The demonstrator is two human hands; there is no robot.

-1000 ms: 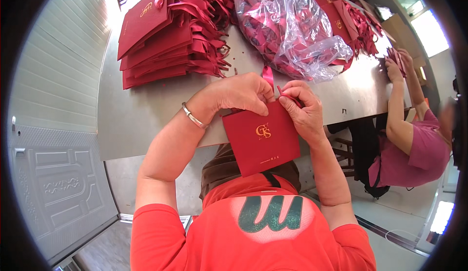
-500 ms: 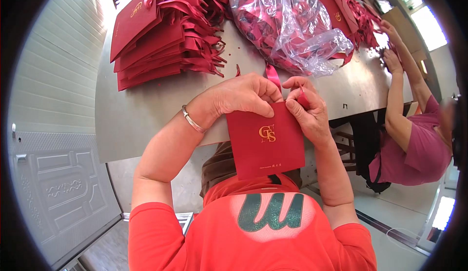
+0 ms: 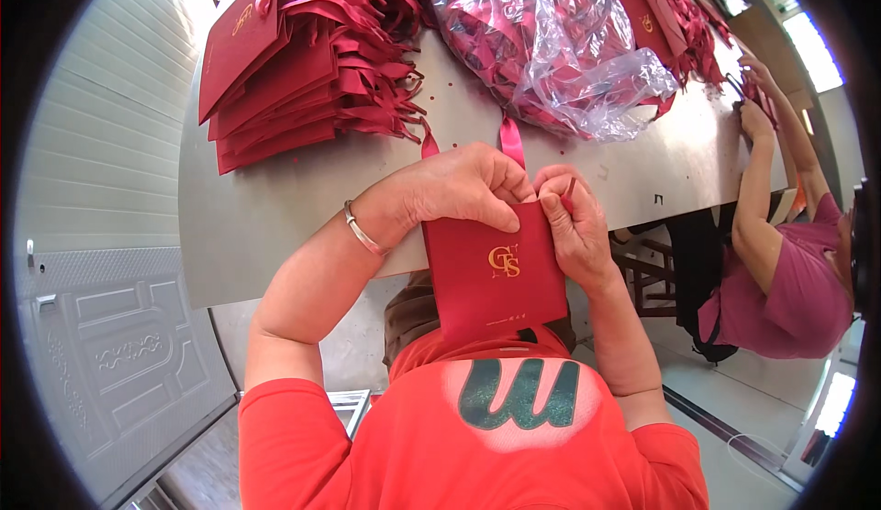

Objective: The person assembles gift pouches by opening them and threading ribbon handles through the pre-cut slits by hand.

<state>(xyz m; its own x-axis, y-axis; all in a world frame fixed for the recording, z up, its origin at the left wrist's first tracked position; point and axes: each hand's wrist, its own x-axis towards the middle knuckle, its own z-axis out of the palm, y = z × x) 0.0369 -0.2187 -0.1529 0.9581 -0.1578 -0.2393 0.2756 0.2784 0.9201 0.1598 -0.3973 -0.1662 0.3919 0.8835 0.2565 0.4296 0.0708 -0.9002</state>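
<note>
A small dark-red paper gift bag (image 3: 496, 280) with a gold emblem hangs upright in front of my body, held at its top edge. My left hand (image 3: 468, 184) is closed over that edge, its thumb on the front and its other fingers curled behind, partly hidden. At the top right corner my right hand (image 3: 580, 235) pinches the bag, thumb in front. A short end of ribbon (image 3: 568, 196) sticks up among the right fingers. Beyond my left fingers a red ribbon (image 3: 511, 141) rises onto the table.
On the metal table (image 3: 367, 202), a stack of red gift bags (image 3: 275, 97) with ribbon handles stands far left. A clear plastic bag (image 3: 560, 51) full of red ribbons lies beyond my hands. More red bags (image 3: 647, 19) are at far right, where a co-worker (image 3: 780, 271) handles something dark.
My right hand has shifted slightly down and left with the bag's corner. The left thumb sits a little lower on the bag. The co-worker's hands have moved slightly.
</note>
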